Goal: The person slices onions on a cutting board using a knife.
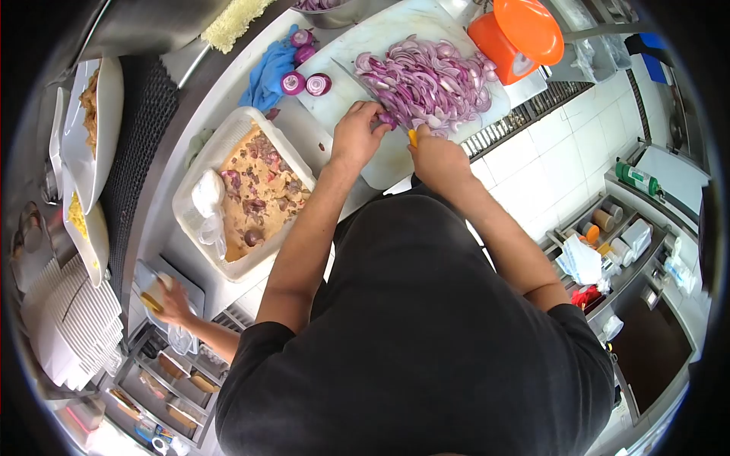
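Observation:
My left hand (pixel 357 135) pinches a small piece of red onion (pixel 388 120) on the white cutting board (pixel 338 47). In my right hand (pixel 442 161) is the yellow handle of a knife (pixel 353 74). Its long blade lies across the board, pointing to the upper left, between the piece I hold and the pile. A large heap of sliced red onion (pixel 426 80) covers the board's middle and right. Two cut onion halves (pixel 318 83) rest near the board's left edge, and more onion pieces (pixel 303 45) sit by a blue cloth (pixel 270 68).
Left of my forearm stands a white tub (pixel 186 194) of orange sauce with chunks. An orange container (pixel 508 38) is right of the pile. Another person's hand (pixel 172 302) holds something yellow and white at lower left. Stacked white plates (pixel 68 323) stand beyond.

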A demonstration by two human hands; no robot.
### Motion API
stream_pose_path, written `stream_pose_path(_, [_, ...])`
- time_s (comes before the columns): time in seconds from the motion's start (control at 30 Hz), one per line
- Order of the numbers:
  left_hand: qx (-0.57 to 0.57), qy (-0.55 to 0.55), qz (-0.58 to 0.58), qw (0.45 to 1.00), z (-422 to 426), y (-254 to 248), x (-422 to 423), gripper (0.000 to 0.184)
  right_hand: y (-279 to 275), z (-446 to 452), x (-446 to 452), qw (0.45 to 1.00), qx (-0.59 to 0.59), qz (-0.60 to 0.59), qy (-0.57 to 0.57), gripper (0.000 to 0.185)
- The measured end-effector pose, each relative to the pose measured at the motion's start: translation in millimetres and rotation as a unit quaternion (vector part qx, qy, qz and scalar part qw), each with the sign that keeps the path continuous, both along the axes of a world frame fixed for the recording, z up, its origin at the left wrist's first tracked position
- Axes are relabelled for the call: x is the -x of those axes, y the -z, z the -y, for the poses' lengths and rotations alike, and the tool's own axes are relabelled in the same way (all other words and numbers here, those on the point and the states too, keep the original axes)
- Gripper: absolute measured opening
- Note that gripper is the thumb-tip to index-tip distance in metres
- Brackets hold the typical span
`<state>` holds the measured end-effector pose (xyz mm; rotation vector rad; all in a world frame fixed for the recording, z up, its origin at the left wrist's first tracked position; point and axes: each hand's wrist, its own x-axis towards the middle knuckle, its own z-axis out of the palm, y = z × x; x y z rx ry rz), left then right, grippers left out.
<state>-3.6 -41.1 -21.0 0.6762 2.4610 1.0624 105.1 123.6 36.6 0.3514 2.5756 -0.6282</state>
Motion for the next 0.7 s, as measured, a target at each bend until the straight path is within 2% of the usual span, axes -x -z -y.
stream_pose_path(0.07, [-0.009,-0.006,-0.006,1.0,2,2,-3,0.034,24,10,4,0.999,0.005,0.029,0.028,0.039])
stream_pose_path(0.27, [-0.021,-0.016,0.024,0.999,4,6,-1,0.03,-7,-5,2,0.999,-0.004,-0.013,-0.034,0.041])
stream_pose_path(0.33, [-0.033,-0.019,0.013,0.999,4,7,-2,0.029,-7,2,-2,1.0,0.002,0.009,-0.006,0.04])
stream_pose_path(0.47, [-0.022,-0.029,0.006,0.999,3,0,-3,0.028,22,13,5,1.0,-0.01,0.004,0.013,0.034])
stream_pose_path(0.57, [-0.018,-0.031,0.001,0.999,2,-1,-4,0.028,2,7,8,1.0,-0.013,-0.014,-0.024,0.035])
stream_pose_path(0.7, [-0.015,-0.029,0.022,0.999,3,-1,-2,0.027,-12,3,-2,1.0,-0.011,-0.01,-0.019,0.038])
